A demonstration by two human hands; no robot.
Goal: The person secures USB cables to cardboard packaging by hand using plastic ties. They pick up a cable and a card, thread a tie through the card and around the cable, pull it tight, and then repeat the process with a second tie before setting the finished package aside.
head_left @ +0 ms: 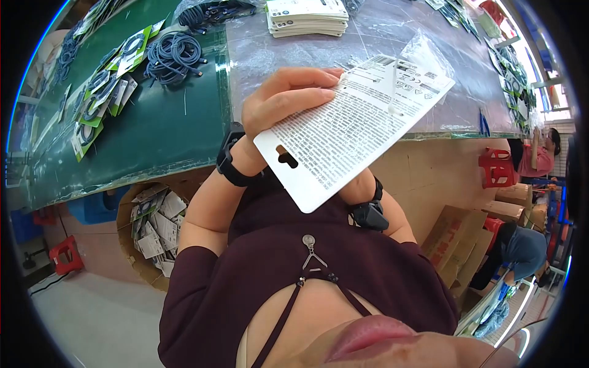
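A white packaging card (350, 129) is held up tilted in front of my chest, its back covered in small print and a hang hole at its lower left end. Clear plastic (429, 54) sticks out past its far end. My left hand (288, 95) is closed on the card's upper left edge, with fingers lying over the edge and the thumb hidden. Behind the card's lower right edge is my right hand (361, 187); the card covers its fingers, so its grip does not show. Both wrists wear black bands.
A stack of printed cards (307, 17) stands on the table's far side. Coiled dark blue cables (175, 58) and carded cables (104, 101) lie on the green mat (178, 116). Below left is a carton of cards (161, 230). Red stools (496, 167), cardboard boxes (454, 242) and other people are at right.
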